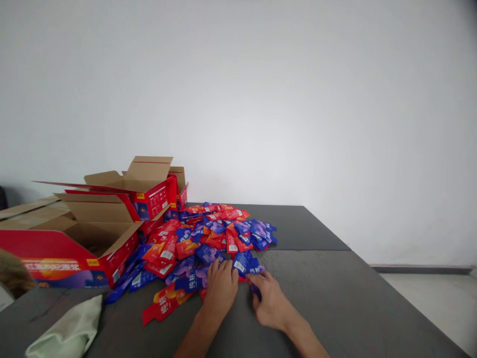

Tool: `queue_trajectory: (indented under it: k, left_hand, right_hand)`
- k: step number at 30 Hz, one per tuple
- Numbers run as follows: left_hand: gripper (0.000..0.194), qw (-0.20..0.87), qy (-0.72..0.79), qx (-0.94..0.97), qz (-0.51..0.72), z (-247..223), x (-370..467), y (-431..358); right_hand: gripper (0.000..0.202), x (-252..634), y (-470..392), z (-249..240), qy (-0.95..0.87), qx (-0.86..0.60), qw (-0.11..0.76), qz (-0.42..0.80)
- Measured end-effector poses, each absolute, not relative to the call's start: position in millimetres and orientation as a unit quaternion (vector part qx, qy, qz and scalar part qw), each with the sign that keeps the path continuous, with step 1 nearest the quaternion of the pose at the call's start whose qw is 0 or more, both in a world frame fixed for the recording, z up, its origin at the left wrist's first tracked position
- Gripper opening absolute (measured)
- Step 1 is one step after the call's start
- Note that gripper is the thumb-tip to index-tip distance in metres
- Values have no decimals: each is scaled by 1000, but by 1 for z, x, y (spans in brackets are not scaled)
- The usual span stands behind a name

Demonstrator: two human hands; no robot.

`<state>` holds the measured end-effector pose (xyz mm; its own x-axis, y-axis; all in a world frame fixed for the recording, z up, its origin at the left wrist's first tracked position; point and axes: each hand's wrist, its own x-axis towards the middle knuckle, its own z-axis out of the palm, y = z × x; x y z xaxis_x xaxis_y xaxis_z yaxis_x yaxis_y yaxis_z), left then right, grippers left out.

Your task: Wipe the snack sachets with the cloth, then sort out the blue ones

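Observation:
A heap of red and blue snack pouches (208, 228) with white lettering lies across the dark table. My left hand (222, 286) rests palm down at the heap's near edge, its fingers laid over blue pouches and not visibly gripping. To its right, my right hand (270, 301) has a blue pouch (255, 290) between thumb and forefinger; much of it is hidden by the hand. Between the hands lies another blue pouch (244, 262) with a white barcode label. Left of my left hand, a red-orange pouch (167, 301) points toward the near side.
Open red cardboard boxes stand on the left, the nearest box (108, 258) with raised flaps and another box (152, 199) behind it. A pale green cloth (70, 328) lies at front left. The dark table (335, 298) ends on the right; a white wall (298, 124) rises behind.

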<state>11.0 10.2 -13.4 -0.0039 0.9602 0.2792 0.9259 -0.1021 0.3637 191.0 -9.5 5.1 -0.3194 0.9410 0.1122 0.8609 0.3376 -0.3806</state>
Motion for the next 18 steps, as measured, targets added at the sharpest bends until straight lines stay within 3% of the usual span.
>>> queue_trajectory:
  k: [4,10,18]
  left_hand:
    - [49,59,627,739,241,-24,20,8]
    - [31,78,592,746,294,-22,25,12]
    - [23,96,629,671,380,-10,16,8]
  right_hand:
    - [53,186,-9,2,-812,-535,187,138]
    - [41,185,4,-23,-769,-566,279,99]
    - [43,191,10,-31,-734,-612,276,103]
